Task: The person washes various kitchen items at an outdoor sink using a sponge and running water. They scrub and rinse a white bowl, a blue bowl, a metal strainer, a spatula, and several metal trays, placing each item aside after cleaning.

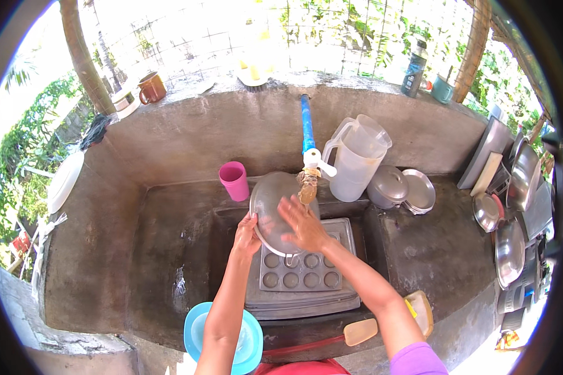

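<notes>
The left grip, the person's left hand (248,236), is closed on the left rim of a round grey metal bowl (274,197), thumb and fingers pinching its edge. The right hand (303,226) is open, its fingers spread over the right part of the bowl's face; whether the palm presses on it cannot be told. The bowl thus lies between the two hands, directly right of the left one and under the right one's fingertips, tilted above the far part of a muffin tray (300,280).

There is one bowl and one tray; the tray's near row shows four cups, while others are partly hidden. Beyond the bowl hangs one blue pipe (307,122) ending in one white tap (313,160). On the concrete surface (169,256) stand one pink cup (234,182) at the far left of the bowl, and, to its right, one translucent pitcher (355,169) and one lidded pot (388,186). Beside the pot is a stack of metal plates (420,192), too overlapped to count. One light-blue basin (254,340) sits near, by the left forearm. The far ledge (194,94) carries two mugs, one brown (152,89) at left and one teal (443,91) at right, with one dark bottle (414,70) beside the latter.
</notes>
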`<state>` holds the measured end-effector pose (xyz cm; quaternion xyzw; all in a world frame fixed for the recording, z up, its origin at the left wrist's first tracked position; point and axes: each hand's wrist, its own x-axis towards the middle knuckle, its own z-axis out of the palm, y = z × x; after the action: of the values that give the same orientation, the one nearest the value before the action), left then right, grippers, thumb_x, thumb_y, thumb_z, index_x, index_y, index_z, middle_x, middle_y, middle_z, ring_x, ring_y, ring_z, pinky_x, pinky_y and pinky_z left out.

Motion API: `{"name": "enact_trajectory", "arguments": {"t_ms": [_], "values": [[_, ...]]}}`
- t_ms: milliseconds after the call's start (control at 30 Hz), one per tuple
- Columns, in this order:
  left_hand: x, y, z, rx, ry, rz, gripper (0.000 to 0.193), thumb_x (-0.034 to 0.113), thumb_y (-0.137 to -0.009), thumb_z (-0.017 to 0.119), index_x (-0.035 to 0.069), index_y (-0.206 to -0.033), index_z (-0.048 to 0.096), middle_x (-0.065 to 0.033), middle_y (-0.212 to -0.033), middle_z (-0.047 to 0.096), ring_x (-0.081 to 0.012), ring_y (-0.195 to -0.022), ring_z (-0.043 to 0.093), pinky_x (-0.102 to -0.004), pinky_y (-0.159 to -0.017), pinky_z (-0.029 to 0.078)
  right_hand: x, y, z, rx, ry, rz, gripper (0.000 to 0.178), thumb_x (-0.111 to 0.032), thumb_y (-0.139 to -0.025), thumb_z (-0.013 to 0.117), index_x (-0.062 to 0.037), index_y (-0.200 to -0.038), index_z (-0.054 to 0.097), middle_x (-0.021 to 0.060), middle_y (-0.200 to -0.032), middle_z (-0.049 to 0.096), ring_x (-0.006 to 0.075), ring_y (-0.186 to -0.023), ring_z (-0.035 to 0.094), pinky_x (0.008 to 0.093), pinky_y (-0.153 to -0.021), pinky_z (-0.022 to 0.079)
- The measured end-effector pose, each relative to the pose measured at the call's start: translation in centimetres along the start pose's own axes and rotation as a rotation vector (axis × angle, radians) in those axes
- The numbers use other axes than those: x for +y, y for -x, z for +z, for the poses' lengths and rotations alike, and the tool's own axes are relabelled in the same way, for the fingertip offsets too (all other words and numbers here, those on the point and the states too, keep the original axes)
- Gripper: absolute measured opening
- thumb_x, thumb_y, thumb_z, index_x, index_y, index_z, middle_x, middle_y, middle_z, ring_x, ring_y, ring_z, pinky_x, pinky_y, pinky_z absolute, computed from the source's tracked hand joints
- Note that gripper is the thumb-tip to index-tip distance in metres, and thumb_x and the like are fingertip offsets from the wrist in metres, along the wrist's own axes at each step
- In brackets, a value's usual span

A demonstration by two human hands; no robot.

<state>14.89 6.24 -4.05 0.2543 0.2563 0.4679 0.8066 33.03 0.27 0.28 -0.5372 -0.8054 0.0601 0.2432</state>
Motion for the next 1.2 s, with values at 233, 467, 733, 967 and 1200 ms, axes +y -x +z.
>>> {"name": "enact_trajectory", "arguments": {"t_ms": [233, 467, 733, 967, 1200], "values": [[-3.0, 2.5, 2.6, 0.357, -0.377, 0.026, 0.028, 0.025, -0.092, 0.047, 0.001, -0.1, 0.06, -0.0017, -0.083, 0.062, -0.0095, -0.073, 0.056, -0.0256, -0.067, 0.045, 0.1, -3.9, -1.6, 0.203, -0.201, 0.25, 0.04, -0.041, -0.082, 0.05, -0.0077, -0.104, 0.058, 0.0071, -0.11, 0.058, 0.0264, -0.111, 0.048, 0.0479, -0.095, 0.033], [-3.5, 2.1, 2.7, 0.255, -0.482, 0.023, 0.03, 0.029, -0.091, 0.049, 0.002, -0.09, 0.063, -0.0009, -0.079, 0.061, -0.0095, -0.069, 0.055, -0.0255, -0.064, 0.044, 2.8, -1.9, -0.3, 0.333, 0.189, -0.204, 0.034, -0.036, -0.084, 0.051, -0.0069, -0.099, 0.058, 0.011, -0.1, 0.06, 0.0289, -0.097, 0.055, 0.0406, -0.085, 0.042], [0.5, 2.2, -4.0, 0.172, 0.142, 0.101, 0.049, 0.046, -0.091, 0.037, 0.007, -0.119, 0.048, -0.0089, -0.113, 0.055, -0.0263, -0.104, 0.052, -0.0428, -0.09, 0.042, 6.6, 2.4, -2.9, 0.051, -1.711, 0.727, 0.025, -0.028, -0.089, 0.051, -0.007, -0.101, 0.057, 0.0028, -0.085, 0.06, 0.0146, -0.073, 0.059, 0.0309, -0.065, 0.049], [-4.2, -1.2, 2.8, 0.326, 0.005, 0.046, 0.054, 0.05, -0.089, 0.037, 0.009, -0.124, 0.044, -0.0061, -0.124, 0.047, -0.0251, -0.113, 0.044, -0.0405, -0.097, 0.034, 7.3, 5.5, -4.3, 0.71, -1.724, 0.779, 0.016, -0.017, -0.091, 0.047, -0.0047, -0.086, 0.056, 0.0042, -0.078, 0.059, 0.0153, -0.069, 0.058, 0.0307, -0.066, 0.05], [-8.7, -6.6, 11.0, 0.343, -0.922, 0.336, 0.058, 0.046, -0.087, 0.044, 0.004, -0.126, 0.039, -0.0152, -0.129, 0.041, -0.0283, -0.117, 0.04, -0.0385, -0.096, 0.033, 9.1, 12.2, -6.3, 1.072, -1.67, 0.796, 0.026, -0.022, -0.094, 0.037, -0.0059, -0.11, 0.05, 0.007, -0.109, 0.057, 0.0221, -0.099, 0.055, 0.0377, -0.089, 0.043]]}}
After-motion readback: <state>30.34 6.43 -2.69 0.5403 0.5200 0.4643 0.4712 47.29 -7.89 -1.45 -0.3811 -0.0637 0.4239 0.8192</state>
